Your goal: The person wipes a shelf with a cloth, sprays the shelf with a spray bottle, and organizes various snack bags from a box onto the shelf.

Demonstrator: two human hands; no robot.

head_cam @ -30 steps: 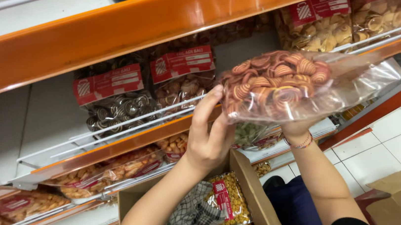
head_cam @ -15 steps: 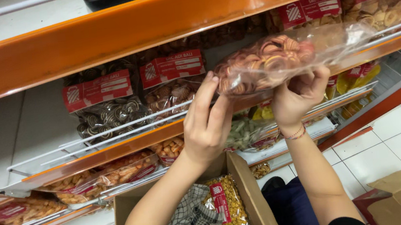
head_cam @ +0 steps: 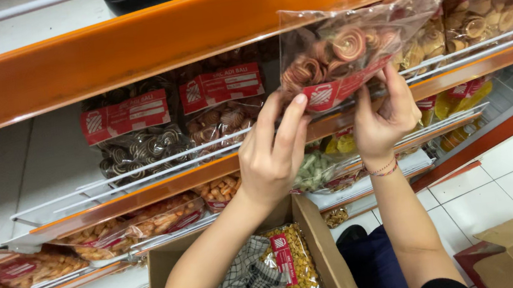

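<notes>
Clear plastic snack bag (head_cam: pixel 348 52) is pinched by its lower edge between left hand (head_cam: pixel 270 155) and right hand (head_cam: pixel 384 118), raised at upper right so it clears the white shelf rail (head_cam: pixel 163 163).

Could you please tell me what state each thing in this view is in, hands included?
left hand: raised, fingertips on the bag's lower edge.
right hand: raised, gripping the bag from below.
clear bag of spiral snacks: sealed, held up level with the shelf.
cardboard box: open, with a snack bag and a checked cloth inside.
wire-fronted shelf: partly stocked, with a bare stretch at the left.
</notes>
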